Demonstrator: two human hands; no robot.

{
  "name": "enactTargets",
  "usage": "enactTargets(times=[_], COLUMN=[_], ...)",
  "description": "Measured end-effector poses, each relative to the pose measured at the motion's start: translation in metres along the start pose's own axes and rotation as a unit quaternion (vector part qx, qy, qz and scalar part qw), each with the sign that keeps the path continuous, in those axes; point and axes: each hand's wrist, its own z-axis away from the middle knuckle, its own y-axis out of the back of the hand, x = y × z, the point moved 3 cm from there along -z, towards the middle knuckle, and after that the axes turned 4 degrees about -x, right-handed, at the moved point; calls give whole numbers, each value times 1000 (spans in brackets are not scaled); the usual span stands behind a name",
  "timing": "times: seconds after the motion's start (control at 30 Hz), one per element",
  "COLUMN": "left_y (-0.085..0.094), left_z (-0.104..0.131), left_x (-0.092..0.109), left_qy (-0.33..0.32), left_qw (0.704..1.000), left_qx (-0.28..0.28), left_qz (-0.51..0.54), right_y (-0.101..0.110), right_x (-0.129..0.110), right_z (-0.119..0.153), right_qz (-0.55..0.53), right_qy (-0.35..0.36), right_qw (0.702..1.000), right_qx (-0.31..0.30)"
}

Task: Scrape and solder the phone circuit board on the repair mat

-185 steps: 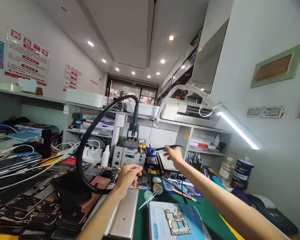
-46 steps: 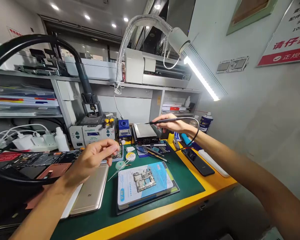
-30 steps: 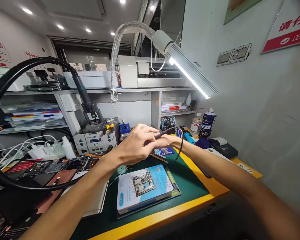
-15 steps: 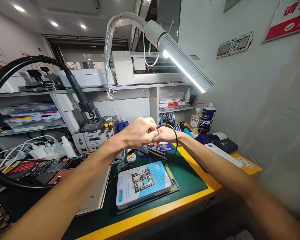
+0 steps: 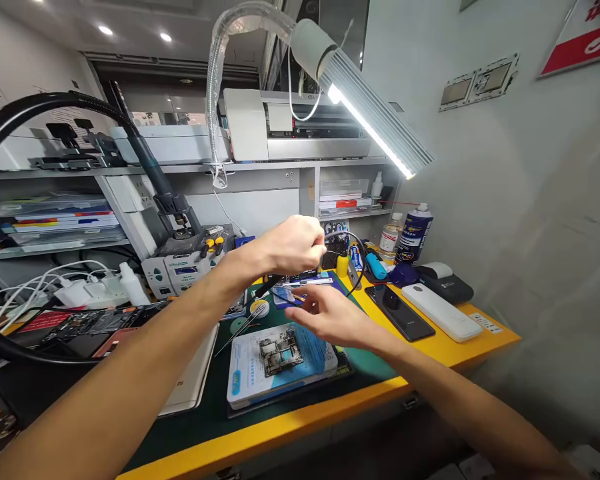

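Note:
My left hand [image 5: 297, 243] is a closed fist above the back of the green mat. A black cable [image 5: 364, 257] loops from beside its knuckles down to the bench, seemingly gripped in it; the grip itself is hidden. Below the fist shows a dark, stick-like piece [image 5: 267, 287], whose link to the hand I cannot make out. Lower and nearer, my right hand [image 5: 327, 312] is open with thumb and fingers apart. Beneath it lies a flat blue-and-white box [image 5: 245, 373] with a circuit board picture. Metal tweezers [image 5: 237, 332] rest left of the box.
A lit tube lamp [image 5: 375, 107] hangs overhead. On the right are a black phone [image 5: 400, 312], a white power bank-like slab [image 5: 441, 312], a spray can [image 5: 414, 235] and a bottle [image 5: 391, 237]. A grey soldering or hot-air station [image 5: 185, 270] and a silver tablet-like device [image 5: 190, 387] stand left.
The hands have parted: my left hand rose slightly, while my right hand dropped toward me and opened. The black cable no longer loops over my right wrist. The view has shifted slightly.

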Motion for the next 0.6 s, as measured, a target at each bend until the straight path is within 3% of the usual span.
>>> enactTargets(times=[0.17,0.37,0.5,0.6], left_y=[12,10,18,24], left_z=[7,11,20,40], left_x=[20,24,15,-6], left_qy=[34,97,115,119], left_qw=[999,994,992,991], left_qx=[-23,-53,-40,-24], left_qz=[-17,-8,21,55], right_y=[-12,-24,-22,-8], right_x=[-9,-8,4,17], right_z=[-54,-70,-72,-71], right_qz=[-57,-100,-123,-145], right_qy=[-44,-45,-57,-64], right_qw=[997,993,990,987], right_qx=[-26,-35,-30,-1])
